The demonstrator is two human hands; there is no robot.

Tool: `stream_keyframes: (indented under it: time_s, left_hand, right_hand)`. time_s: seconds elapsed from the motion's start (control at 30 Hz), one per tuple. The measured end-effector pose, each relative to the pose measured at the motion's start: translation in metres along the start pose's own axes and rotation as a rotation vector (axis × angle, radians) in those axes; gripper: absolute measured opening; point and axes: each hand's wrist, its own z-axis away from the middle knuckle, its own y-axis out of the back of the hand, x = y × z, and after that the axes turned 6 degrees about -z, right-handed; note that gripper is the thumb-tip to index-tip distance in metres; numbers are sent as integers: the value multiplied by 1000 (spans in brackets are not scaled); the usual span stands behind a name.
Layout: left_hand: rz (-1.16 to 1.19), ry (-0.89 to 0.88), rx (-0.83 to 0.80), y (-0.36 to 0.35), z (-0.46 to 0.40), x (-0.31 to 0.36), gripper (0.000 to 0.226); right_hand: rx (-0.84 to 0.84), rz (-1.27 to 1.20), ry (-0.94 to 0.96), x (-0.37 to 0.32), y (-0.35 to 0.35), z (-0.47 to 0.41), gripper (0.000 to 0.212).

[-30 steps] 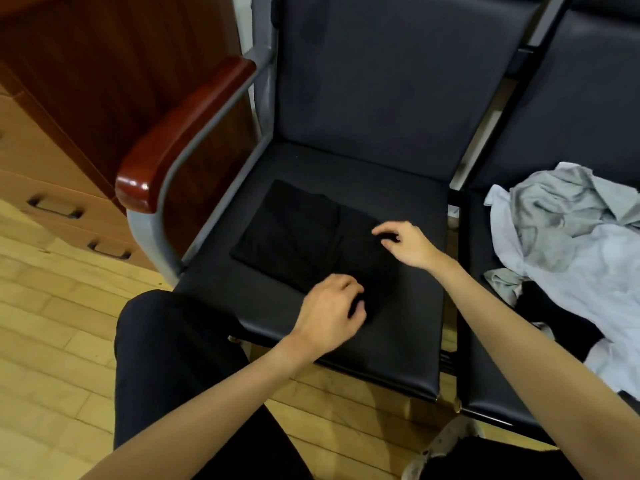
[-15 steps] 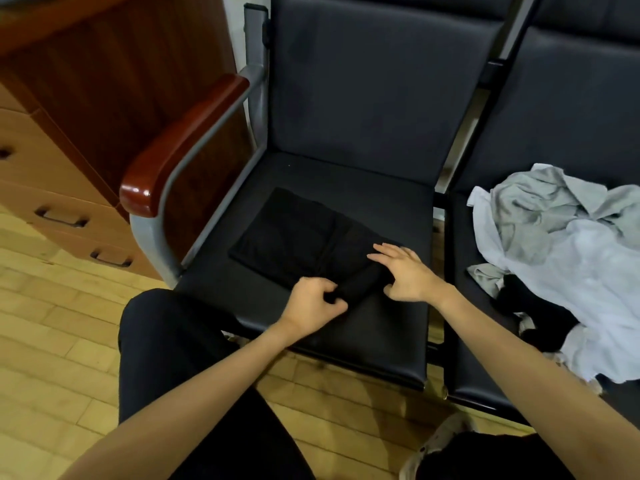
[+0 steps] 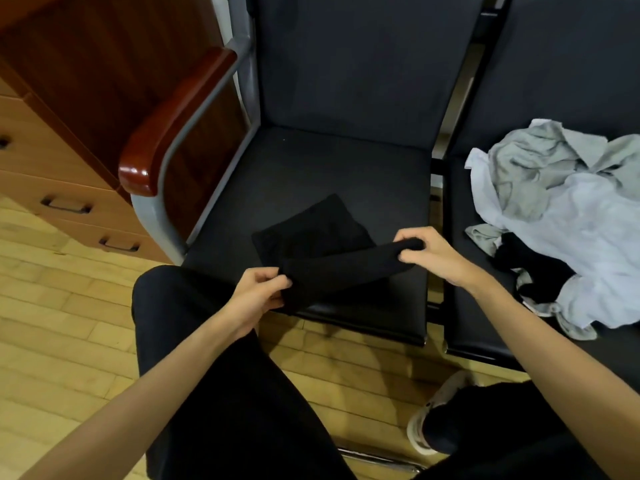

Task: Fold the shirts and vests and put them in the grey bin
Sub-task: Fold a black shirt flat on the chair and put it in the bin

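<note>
1. Near edge of black garment (image 3: pixel 313 237) now lifted off chair seat (image 3: pixel 332 174); a second ago lay flat, hands just reaching its right end. EARLIER pressing, now a raised fold.
2. Left hand (image 3: pixel 258 294) pinching lifted edge at its near-left corner, thumb and fingers curled round cloth.
3. Right hand (image 3: pixel 429 252) gripping same edge at its right end, fingers curled over a bunched bit of fabric.
4. Lifted band stretched taut between both hands, just above seat front; rest of garment flat on seat behind, toward backrest.
5. Likely meaning: one more fold under way, near half about to go over far half; garment partly folded, not yet binned.
6. Grey bin not in view; cannot tell where it stands.
7. Pile of unfolded clothes (image 3: pixel 568 216) on neighbouring seat (image 3: pixel 460 306), right of hands: grey, pale and black pieces tangled; plenty of task left.
8. Red-brown armrest (image 3: pixel 173 126) on left of chair, wooden drawer cabinet (image 3: pixel 52 188) beyond it, wooden floor (image 3: pixel 62 323) below.
9. Own knees in dark trousers (image 3: pixel 221 375) close under seat front, shoe (image 3: pixel 433 420) lower right.
10. Nothing on seat blocking fold; black cloth on black seat makes edges hard to read.
</note>
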Motion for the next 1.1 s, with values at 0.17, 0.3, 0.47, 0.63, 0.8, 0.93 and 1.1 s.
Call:
stream_keyframes:
  time_s: [0.17,0.3,0.47,0.63,0.8,0.93,1.1]
  left_hand:
    - [144,-29,237,4,-19,9,19]
    - [158,33,524,-1,-52,19,13]
    - [112,71,762,-4,-86,20,20]
    - [-63,38,876,-4,-98,7,19]
    - [-383,99,914,-9,-92,4,46]
    - [-655,99,793,-10,-85,5,56]
    - [-623,179,710,-13,-79,12,53]
  right_hand:
    - [271,-247,-35,0,-30,-48,19]
    - [445,-88,51,-3,-60,-97,40]
    - [485,56,61,-4,-81,-131,27]
    - [469,256,-61,7,-82,-144,35]
    - [473,579,-196,23,-84,-137,63]
    - [466,610,-282,20,-86,-128,60]
    - [407,469,-283,9,-89,-114,50]
